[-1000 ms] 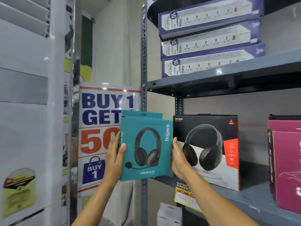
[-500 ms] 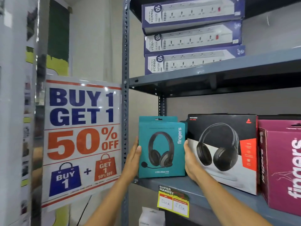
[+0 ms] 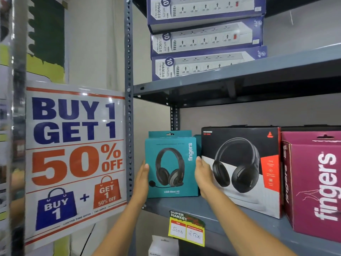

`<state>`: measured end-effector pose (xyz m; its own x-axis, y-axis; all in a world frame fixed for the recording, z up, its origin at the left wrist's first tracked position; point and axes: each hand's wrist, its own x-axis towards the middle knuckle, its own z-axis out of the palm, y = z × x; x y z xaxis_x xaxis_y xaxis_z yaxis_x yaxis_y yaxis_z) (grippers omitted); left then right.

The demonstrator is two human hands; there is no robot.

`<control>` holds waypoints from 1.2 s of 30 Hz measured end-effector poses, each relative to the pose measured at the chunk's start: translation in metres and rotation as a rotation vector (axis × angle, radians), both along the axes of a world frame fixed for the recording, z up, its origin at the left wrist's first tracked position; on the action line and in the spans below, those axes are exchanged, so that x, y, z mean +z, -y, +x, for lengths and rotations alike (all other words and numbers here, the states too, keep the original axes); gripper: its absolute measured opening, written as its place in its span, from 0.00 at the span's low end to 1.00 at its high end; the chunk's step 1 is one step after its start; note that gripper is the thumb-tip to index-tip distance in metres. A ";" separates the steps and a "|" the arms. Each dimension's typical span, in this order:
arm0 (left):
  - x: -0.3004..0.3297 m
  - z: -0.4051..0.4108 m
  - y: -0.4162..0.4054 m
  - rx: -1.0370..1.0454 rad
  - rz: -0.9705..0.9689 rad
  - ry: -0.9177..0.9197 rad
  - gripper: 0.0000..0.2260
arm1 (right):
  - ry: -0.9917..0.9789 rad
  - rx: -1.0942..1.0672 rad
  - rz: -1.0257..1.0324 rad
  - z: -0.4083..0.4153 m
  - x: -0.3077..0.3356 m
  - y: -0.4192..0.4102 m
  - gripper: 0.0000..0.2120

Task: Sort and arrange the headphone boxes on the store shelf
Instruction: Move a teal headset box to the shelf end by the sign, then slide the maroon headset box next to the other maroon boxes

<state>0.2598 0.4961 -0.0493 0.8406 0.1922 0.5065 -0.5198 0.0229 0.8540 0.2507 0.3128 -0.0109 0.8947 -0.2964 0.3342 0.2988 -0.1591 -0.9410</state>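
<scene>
Teal box: one teal cardboard headphone box point(image 3: 171, 166), upright on the grey metal shelf point(image 3: 217, 209) at its left end, front facing out.
Hands: left hand point(image 3: 142, 180) flat on its left side, right hand point(image 3: 203, 174) on its right side; fingers point(image 3: 198, 160) pressed together, clasping the box between both palms.
Neighbours: one black-and-white headphone box point(image 3: 239, 170) just right, then one magenta headphone box point(image 3: 313, 183).
Above: three stacked navy power-strip boxes point(image 3: 204, 38).
Left: one "Buy 1 Get 1" poster point(image 3: 73, 159).

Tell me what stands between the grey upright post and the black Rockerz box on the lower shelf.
In the head view, only the teal headphone box, with the left hand and right hand on its sides.
</scene>
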 end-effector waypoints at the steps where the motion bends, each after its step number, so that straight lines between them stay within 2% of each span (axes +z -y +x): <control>1: 0.000 -0.003 0.004 0.041 -0.006 0.018 0.20 | 0.065 -0.108 -0.052 -0.006 0.003 0.000 0.22; 3: 0.002 -0.016 0.017 0.149 0.015 0.095 0.23 | 0.187 -0.224 -0.102 -0.021 0.008 -0.001 0.19; 5: 0.009 -0.033 0.031 0.310 0.054 0.206 0.23 | 0.291 -0.247 -0.146 -0.040 0.014 0.000 0.19; 7: 0.024 -0.052 0.053 0.348 0.043 0.311 0.23 | 0.384 -0.266 -0.193 -0.061 0.023 0.007 0.18; 12: 0.069 -0.100 0.129 0.200 0.024 0.487 0.22 | 0.653 -0.376 -0.180 -0.128 0.058 0.047 0.17; 15: 0.085 -0.125 0.183 0.098 0.012 0.522 0.22 | 0.803 -0.496 -0.208 -0.169 0.073 0.091 0.16; 18: 0.081 -0.143 0.232 0.024 0.027 0.532 0.21 | 0.857 -0.647 -0.215 -0.199 0.080 0.148 0.14; 22: 0.059 -0.147 0.279 -0.067 0.019 0.431 0.17 | 0.785 -0.824 -0.124 -0.221 0.069 0.236 0.13; 25: 0.043 -0.142 0.303 -0.117 -0.014 0.282 0.15 | 0.573 -0.843 -0.056 -0.221 0.047 0.289 0.13; 27: 0.033 -0.139 0.312 -0.141 -0.041 0.243 0.15 | 0.418 -0.779 -0.067 -0.217 0.026 0.313 0.12; 30: 0.024 -0.138 0.322 -0.163 -0.059 0.192 0.14 | 0.240 -0.570 -0.073 -0.212 -0.001 0.330 0.11; 34: 0.022 -0.145 0.329 -0.180 -0.069 0.209 0.13 | 0.098 -0.339 -0.001 -0.208 -0.015 0.334 0.24; 36: 0.024 -0.145 0.329 -0.218 -0.076 0.260 0.14 | 0.088 -0.292 0.015 -0.210 -0.016 0.335 0.26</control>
